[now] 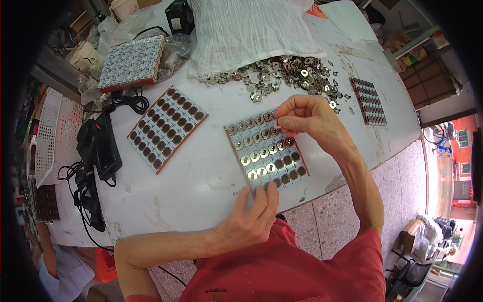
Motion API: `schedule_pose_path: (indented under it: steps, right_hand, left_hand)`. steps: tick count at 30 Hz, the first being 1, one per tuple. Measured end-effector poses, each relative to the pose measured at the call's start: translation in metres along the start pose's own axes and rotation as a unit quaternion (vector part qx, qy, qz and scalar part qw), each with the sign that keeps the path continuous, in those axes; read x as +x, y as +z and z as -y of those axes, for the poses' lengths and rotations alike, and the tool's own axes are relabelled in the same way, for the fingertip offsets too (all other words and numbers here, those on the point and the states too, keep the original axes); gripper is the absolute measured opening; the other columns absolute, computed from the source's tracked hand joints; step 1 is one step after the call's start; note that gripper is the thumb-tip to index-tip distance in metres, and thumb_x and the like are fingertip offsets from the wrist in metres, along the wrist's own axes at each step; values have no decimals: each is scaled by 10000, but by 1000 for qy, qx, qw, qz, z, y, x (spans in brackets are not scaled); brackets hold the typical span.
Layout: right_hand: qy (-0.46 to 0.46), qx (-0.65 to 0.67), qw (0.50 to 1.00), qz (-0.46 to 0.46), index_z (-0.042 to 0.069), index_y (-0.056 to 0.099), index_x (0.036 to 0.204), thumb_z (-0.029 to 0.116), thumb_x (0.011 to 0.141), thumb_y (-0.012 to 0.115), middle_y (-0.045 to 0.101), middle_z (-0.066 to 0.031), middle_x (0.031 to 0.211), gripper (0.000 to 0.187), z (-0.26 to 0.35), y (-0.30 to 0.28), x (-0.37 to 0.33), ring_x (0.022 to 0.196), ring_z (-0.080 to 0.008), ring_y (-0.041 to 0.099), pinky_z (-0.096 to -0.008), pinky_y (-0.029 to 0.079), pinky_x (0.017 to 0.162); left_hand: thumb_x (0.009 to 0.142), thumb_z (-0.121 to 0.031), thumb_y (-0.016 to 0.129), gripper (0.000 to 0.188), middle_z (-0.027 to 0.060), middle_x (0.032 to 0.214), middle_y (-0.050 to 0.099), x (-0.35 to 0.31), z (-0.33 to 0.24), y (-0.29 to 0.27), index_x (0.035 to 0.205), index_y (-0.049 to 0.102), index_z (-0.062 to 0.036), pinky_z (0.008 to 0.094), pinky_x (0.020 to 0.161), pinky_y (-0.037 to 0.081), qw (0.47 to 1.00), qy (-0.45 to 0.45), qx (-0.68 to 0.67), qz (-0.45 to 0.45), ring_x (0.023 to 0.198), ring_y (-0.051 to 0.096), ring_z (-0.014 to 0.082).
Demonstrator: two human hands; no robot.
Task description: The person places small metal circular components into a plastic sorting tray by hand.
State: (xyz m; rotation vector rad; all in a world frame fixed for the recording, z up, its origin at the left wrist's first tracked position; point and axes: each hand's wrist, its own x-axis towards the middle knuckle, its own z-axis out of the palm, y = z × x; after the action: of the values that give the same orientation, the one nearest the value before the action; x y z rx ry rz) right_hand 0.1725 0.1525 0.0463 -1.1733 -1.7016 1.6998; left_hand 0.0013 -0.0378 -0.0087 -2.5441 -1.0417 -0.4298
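Observation:
A flat panel [265,142] with rows of round recesses lies on the table before me. Shiny slotted metal discs [254,157] sit in many of its places, while several near the close right corner show dark round centres. Over the panel's far right part, my right hand [313,121] is closed in a pinch on a small metal disc, mostly hidden by the fingertips. My left hand [251,214] rests at the panel's near edge, fingers a little apart and fingertips touching it.
Loose metal pieces [292,75] spill from a white woven sack [251,30] at the back. Similar panels lie left [167,129] and far right [369,100]. A panel stack [132,60], black power adapter [106,146], cables and a white perforated basket [58,131] occupy the left. Another person's sleeve [65,269] shows lower left.

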Motion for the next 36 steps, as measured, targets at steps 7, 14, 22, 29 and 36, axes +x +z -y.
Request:
schedule_pose_path:
  steps: [7,14,22,29,36]
  right_hand:
    - [27,-63,998,3,-45,683,930,-19,832,686,690,-60,715,102,-20,20,-48,659,-87,640,-254,507,573]
    - [-4,-198,980,-16,-34,699,938,-27,854,698,697,-33,785,84,-26,31,-57,684,-76,608,-244,497,617]
    - [-72,-235,966,-86,-6,669,904,31,794,722,663,-123,772,127,-29,37,-62,654,-253,652,-368,499,611]
    - [-103,-248,961,-70,-45,666,933,-41,838,706,650,-89,850,103,-38,35,-66,709,-143,615,-292,500,637]
    - [-99,-278,954,-46,-41,671,944,-46,818,701,668,-107,844,129,-35,35,-63,728,-171,642,-317,517,666]
  left_hand:
    - [733,-306,719,539,262,1227,626,-1,-1,0,1093,700,95,464,852,569,1000,-2,-1,8,1037,612,326]
    - [751,-299,712,525,264,1235,625,-1,-2,0,1100,700,92,472,860,566,1000,3,0,16,1048,611,332]
    - [769,-294,703,509,264,1238,626,-1,-3,0,1105,701,88,476,867,565,1000,-4,-3,19,1053,615,334]
    - [757,-288,711,519,267,1237,626,1,-3,-1,1108,699,95,477,857,570,1000,-7,-8,17,1039,616,335]
    - [746,-285,717,529,281,1230,621,-1,-4,0,1097,696,110,480,850,572,1000,-1,-5,21,1030,614,345]
